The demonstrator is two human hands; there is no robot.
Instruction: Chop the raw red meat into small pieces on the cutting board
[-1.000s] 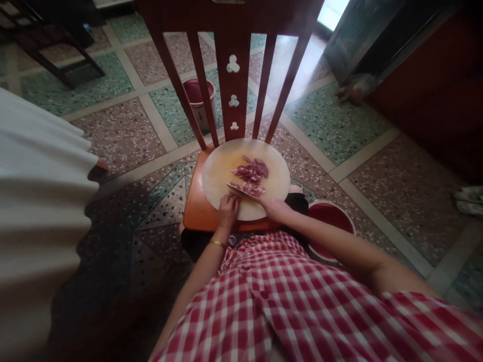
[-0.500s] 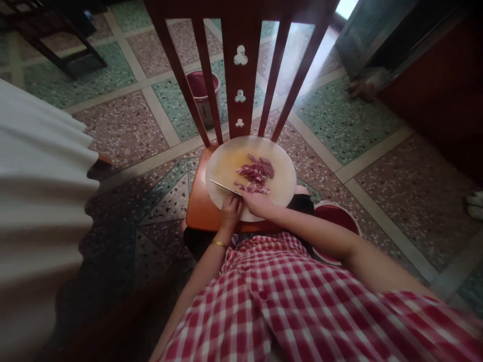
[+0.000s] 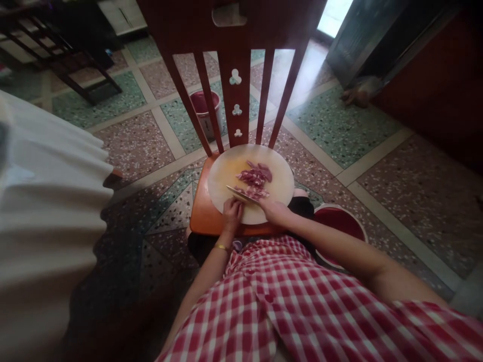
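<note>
A round white cutting board (image 3: pixel 279 176) rests on the seat of a wooden chair (image 3: pixel 199 216) in front of me. Pieces of cut raw meat (image 3: pixel 253 176) lie in a pile on its middle, with a strip of smaller bits nearer to me. My right hand (image 3: pixel 276 211) is closed round the handle of a knife (image 3: pixel 241 194), whose blade points left across the near part of the board. At the board's near left edge, my left hand (image 3: pixel 233 211) has its fingers curled together close to the blade. Whatever those fingers may hold is hidden.
Behind the chair's slatted back stands a bucket (image 3: pixel 207 118) on the tiled floor. A red basin (image 3: pixel 339 229) with a pale rim sits by my right leg. Draped white cloth (image 3: pixel 56 216) hangs at the left. Another dark chair (image 3: pixel 90 83) is farther back.
The knife and my right hand have moved right, away from my left hand. The blade now lies beside the near strip of meat. My view has tilted up slightly.
</note>
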